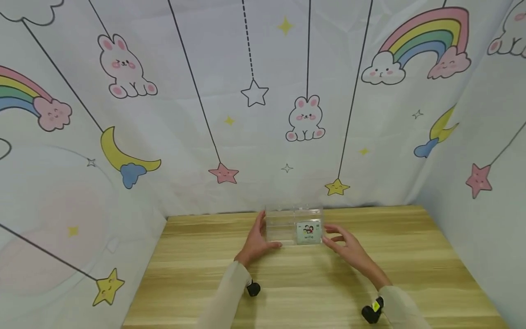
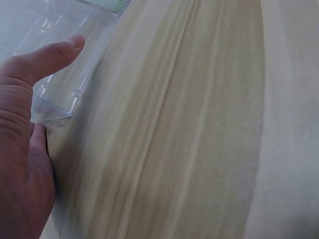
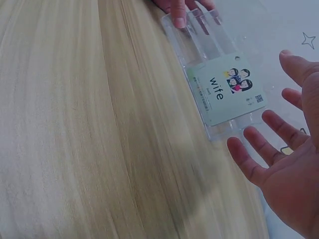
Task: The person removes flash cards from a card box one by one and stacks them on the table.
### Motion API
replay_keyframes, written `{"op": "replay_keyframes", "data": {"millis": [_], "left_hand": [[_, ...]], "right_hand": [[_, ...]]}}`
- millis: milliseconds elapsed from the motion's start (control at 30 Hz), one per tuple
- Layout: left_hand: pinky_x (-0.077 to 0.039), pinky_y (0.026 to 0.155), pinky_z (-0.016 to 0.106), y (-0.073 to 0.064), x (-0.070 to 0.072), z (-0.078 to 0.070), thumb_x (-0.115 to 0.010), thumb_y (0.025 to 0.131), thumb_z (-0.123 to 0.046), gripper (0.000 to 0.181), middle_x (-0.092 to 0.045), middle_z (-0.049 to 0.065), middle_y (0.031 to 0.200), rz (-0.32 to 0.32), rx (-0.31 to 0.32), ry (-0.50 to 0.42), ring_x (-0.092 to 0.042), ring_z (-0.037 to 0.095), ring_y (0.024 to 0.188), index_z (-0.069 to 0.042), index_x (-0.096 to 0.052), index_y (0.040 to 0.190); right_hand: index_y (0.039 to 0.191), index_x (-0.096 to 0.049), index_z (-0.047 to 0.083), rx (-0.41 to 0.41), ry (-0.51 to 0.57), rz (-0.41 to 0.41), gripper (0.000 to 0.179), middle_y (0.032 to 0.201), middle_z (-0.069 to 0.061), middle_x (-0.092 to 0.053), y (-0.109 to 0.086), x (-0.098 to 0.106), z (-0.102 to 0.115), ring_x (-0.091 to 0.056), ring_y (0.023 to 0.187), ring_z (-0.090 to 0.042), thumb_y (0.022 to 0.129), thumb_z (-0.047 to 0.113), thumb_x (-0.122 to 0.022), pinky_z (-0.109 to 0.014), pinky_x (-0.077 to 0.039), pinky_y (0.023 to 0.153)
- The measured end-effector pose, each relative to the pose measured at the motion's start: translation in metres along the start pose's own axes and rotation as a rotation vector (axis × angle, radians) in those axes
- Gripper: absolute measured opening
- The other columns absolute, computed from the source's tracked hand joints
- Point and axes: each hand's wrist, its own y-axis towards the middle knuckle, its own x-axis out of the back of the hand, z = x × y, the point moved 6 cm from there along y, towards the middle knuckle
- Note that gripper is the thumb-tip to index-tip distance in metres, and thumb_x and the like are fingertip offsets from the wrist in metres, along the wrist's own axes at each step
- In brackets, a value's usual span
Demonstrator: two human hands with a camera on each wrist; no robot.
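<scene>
A clear plastic card holder [image 1: 280, 232] with stepped compartments stands at the back of the table, close to the wall. In its right half is a pale green card [image 3: 219, 92] printed "wife", with a cartoon family on it. My left hand [image 1: 255, 243] holds the left end of the holder, thumb along the front edge and fingers round the side. Beside the right end is my right hand [image 1: 349, 247]. The right wrist view shows its fingers [image 3: 279, 124] spread and apart from the holder, nothing in them.
The wood-grain table [image 1: 300, 292] reaches back to a white cloth wall [image 1: 263, 141] printed with rabbits, stars and rainbows. More of this cloth hangs along both sides. Each wrist wears a small black device [image 1: 253, 288] at the sleeve.
</scene>
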Motion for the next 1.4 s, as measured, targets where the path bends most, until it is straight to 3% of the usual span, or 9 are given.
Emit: {"op": "replay_keyframes", "data": {"millis": [100, 267, 533, 800, 1400], "left_hand": [[-0.026, 0.125, 0.036, 0.005, -0.001, 0.001, -0.101, 0.068, -0.026, 0.137, -0.015, 0.005, 0.173, 0.013, 0.005, 0.074, -0.023, 0.026, 0.156, -0.022, -0.006, 0.168], [-0.027, 0.125, 0.041, 0.011, -0.003, 0.002, -0.102, 0.065, -0.031, 0.143, -0.015, 0.008, 0.173, 0.009, -0.009, 0.139, -0.024, 0.025, 0.155, -0.015, -0.003, 0.168], [-0.031, 0.124, 0.039, 0.013, -0.005, 0.001, -0.102, 0.065, -0.026, 0.139, -0.023, 0.012, 0.17, 0.017, 0.018, 0.129, -0.03, 0.027, 0.153, -0.013, -0.009, 0.167], [-0.031, 0.123, 0.039, 0.014, -0.004, 0.002, -0.103, 0.064, -0.022, 0.134, -0.028, 0.014, 0.167, 0.024, 0.024, 0.092, -0.031, 0.029, 0.152, -0.012, -0.015, 0.165], [-0.03, 0.123, 0.037, 0.013, -0.004, 0.001, -0.103, 0.064, -0.024, 0.13, -0.03, 0.013, 0.166, 0.026, 0.036, 0.097, -0.032, 0.027, 0.152, -0.013, -0.019, 0.163]], "right_hand": [[0.148, -0.053, 0.01, -0.01, -0.01, -0.001, 0.053, 0.142, -0.02, -0.055, 0.004, -0.002, -0.002, -0.06, 0.117, -0.036, 0.103, 0.034, -0.068, -0.04, -0.061, 0.083], [0.147, -0.055, 0.01, -0.013, -0.045, -0.006, 0.052, 0.131, -0.018, -0.06, 0.012, -0.003, -0.005, -0.062, 0.108, -0.032, 0.103, 0.035, -0.067, -0.039, -0.061, 0.079], [0.143, -0.059, 0.011, -0.027, -0.11, -0.019, 0.046, 0.12, -0.014, -0.064, 0.024, -0.002, -0.008, -0.062, 0.097, -0.025, 0.103, 0.032, -0.068, -0.031, -0.056, 0.076], [0.141, -0.059, 0.01, -0.042, -0.135, 0.008, 0.042, 0.12, -0.013, -0.064, 0.029, -0.004, -0.006, -0.061, 0.098, -0.025, 0.104, 0.029, -0.067, -0.033, -0.055, 0.08], [0.141, -0.06, 0.012, -0.058, -0.115, -0.018, 0.042, 0.119, -0.012, -0.064, 0.031, -0.003, -0.012, -0.062, 0.097, -0.026, 0.104, 0.031, -0.067, -0.034, -0.055, 0.079]]}}
